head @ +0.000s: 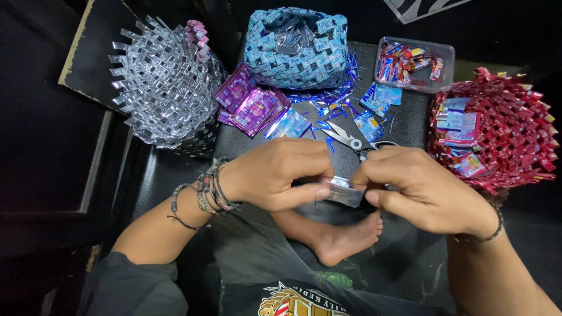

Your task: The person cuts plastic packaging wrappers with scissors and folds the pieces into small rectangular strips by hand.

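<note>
My left hand (280,174) and my right hand (417,186) meet in the middle, both pinching a small silver foil wrapper strip (344,191) between thumbs and fingers. The strip is folded and partly hidden by my fingers. Several bead and cord bracelets circle my left wrist (208,190), and a thin band circles my right wrist. Just behind my hands a pair of scissors (350,138) lies on the dark board. My bare foot (345,237) rests below the hands.
A silver woven basket (167,82) stands at the left, a blue woven basket (295,48) at the back, a red woven basket (503,131) holding wrappers at the right. Purple wrappers (252,105), blue scraps (333,99) and a clear tub of wrappers (415,63) lie between.
</note>
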